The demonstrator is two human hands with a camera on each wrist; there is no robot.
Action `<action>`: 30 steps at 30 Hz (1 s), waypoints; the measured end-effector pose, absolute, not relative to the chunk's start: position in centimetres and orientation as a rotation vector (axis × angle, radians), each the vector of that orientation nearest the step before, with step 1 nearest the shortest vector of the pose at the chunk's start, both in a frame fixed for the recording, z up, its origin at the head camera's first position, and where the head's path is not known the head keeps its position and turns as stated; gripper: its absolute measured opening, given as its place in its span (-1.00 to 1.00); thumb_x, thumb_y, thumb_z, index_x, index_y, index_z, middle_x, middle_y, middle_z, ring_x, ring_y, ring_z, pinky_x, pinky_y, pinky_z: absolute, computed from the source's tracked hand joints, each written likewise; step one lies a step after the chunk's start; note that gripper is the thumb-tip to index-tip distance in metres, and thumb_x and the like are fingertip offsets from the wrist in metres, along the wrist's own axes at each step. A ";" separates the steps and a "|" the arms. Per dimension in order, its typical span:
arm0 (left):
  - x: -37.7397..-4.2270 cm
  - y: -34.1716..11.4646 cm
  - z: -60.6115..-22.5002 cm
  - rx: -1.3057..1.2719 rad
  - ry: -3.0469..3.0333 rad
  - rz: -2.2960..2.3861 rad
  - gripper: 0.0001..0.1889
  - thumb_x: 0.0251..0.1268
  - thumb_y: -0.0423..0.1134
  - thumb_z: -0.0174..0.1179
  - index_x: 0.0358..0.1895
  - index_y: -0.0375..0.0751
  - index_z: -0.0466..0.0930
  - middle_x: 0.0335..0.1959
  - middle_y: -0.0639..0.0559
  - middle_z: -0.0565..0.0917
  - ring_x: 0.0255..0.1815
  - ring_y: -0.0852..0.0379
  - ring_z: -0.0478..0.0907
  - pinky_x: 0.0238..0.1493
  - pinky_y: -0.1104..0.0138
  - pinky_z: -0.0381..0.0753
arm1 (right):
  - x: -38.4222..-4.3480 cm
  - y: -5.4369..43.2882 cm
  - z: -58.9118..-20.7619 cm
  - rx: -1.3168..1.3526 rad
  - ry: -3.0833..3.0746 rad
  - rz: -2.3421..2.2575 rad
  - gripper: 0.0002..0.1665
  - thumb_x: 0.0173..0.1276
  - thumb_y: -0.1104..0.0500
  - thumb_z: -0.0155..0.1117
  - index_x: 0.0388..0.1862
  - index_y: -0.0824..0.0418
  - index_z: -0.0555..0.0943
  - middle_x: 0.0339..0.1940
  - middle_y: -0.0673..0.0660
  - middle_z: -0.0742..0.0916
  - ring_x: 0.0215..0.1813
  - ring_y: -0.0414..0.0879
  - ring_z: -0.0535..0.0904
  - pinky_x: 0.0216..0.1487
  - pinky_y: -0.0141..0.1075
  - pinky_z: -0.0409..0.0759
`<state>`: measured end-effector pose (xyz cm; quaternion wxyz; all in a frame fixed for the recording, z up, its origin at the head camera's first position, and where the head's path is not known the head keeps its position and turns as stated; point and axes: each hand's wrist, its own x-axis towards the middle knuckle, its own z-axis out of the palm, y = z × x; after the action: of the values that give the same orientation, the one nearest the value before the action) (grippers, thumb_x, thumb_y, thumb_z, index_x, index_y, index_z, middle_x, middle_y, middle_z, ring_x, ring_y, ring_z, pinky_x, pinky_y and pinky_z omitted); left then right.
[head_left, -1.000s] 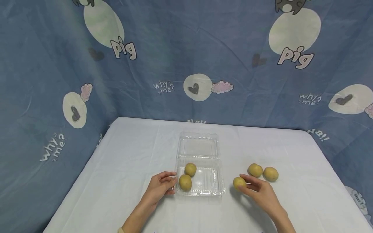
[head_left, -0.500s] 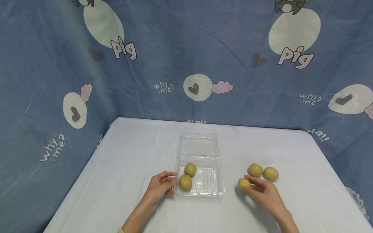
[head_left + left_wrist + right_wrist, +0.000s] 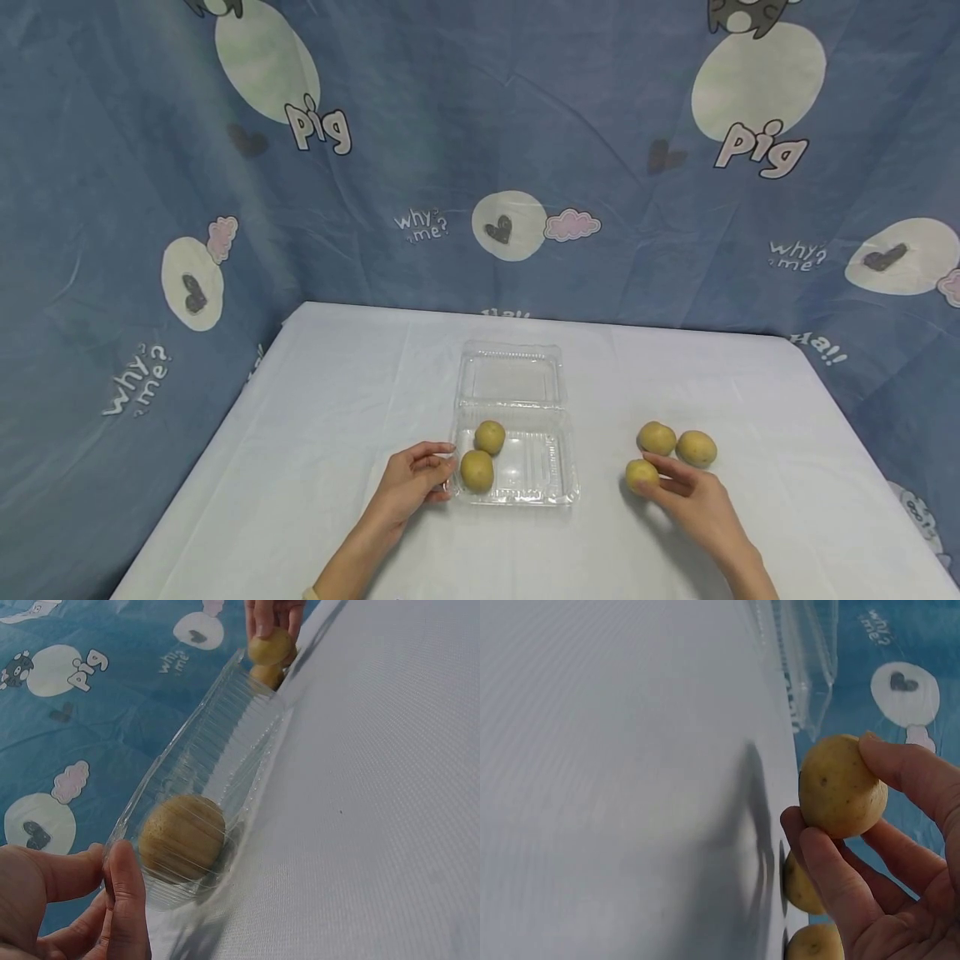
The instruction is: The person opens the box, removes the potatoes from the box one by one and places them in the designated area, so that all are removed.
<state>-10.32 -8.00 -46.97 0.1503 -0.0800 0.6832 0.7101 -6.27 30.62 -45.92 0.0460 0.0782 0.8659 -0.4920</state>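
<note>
My right hand (image 3: 693, 504) holds a small yellow potato (image 3: 641, 476) between thumb and fingertips, above the cloth and right of the clear plastic container (image 3: 536, 492). The right wrist view shows that potato (image 3: 841, 785) close up, with small dark spots on its skin. My left hand (image 3: 412, 482) pinches the container's left rim, thumb against fingers, as the left wrist view also shows (image 3: 90, 900). Inside the container's base, on the left, lie a rear potato (image 3: 490, 437) and a front potato (image 3: 477, 471). Its lid (image 3: 512, 375) is folded back, away from me.
Just behind my right hand, two more potatoes rest on the table: a left one (image 3: 657, 438) and a right one (image 3: 697, 448), close together. A white cloth (image 3: 337, 375) covers the table. Blue printed fabric (image 3: 420, 158) hangs along the back and sides.
My right hand has moved a little to the right with the potato, away from the container. The left hand, the container and the other potatoes have stayed put.
</note>
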 end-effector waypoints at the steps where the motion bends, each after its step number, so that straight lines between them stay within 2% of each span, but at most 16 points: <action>1: -10.3 -8.0 -47.0 -0.231 1.963 2.038 -0.63 0.28 -0.35 0.30 0.09 -0.46 0.52 -0.38 0.02 0.53 -0.43 0.20 0.47 -0.41 0.37 0.69 | -6.2 30.7 -46.0 0.243 2.649 -1.495 -0.29 0.21 -0.09 0.47 0.27 0.19 0.55 0.18 0.20 0.64 0.10 0.04 0.63 0.03 -0.38 0.55; 7: -10.3 -8.0 -47.0 -0.232 1.960 2.037 -0.62 0.28 -0.32 0.31 0.09 -0.45 0.52 -0.37 0.02 0.52 -0.43 0.21 0.46 -0.41 0.38 0.68 | -6.0 31.1 -46.3 0.265 2.646 -1.477 -0.28 0.23 -0.08 0.45 0.28 0.25 0.53 0.24 0.24 0.60 0.13 0.12 0.61 0.12 -0.12 0.59; 14: -10.3 -8.0 -47.0 -0.230 1.955 2.040 -0.62 0.28 -0.34 0.30 0.09 -0.45 0.52 -0.36 0.02 0.52 -0.43 0.20 0.47 -0.42 0.39 0.68 | -6.1 31.4 -46.6 0.295 2.669 -1.432 -0.25 0.22 -0.13 0.44 0.29 0.25 0.53 0.25 0.27 0.58 0.18 0.16 0.57 0.15 -0.06 0.58; 20: -10.3 -7.9 -47.1 -0.230 1.955 2.048 -0.62 0.28 -0.34 0.30 0.09 -0.47 0.51 -0.37 0.03 0.51 -0.44 0.22 0.46 -0.43 0.40 0.68 | -6.0 31.7 -46.8 0.290 2.728 -1.397 -0.25 0.26 -0.11 0.42 0.29 0.30 0.51 0.19 0.28 0.62 0.18 0.19 0.55 0.24 0.13 0.42; 30: -10.4 -7.9 -47.1 -0.231 1.963 2.043 -0.63 0.29 -0.34 0.29 0.09 -0.46 0.51 -0.36 0.02 0.51 -0.43 0.20 0.46 -0.41 0.39 0.68 | -6.0 31.9 -46.9 0.225 2.830 -1.370 -0.30 0.27 -0.05 0.43 0.26 0.32 0.52 0.09 0.31 0.67 0.12 0.24 0.57 0.17 0.22 0.42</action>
<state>-10.39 -7.92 -47.11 0.1490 -0.0804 0.6828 0.7107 -6.02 31.90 -46.92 -0.0055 0.0715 0.8978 -0.4346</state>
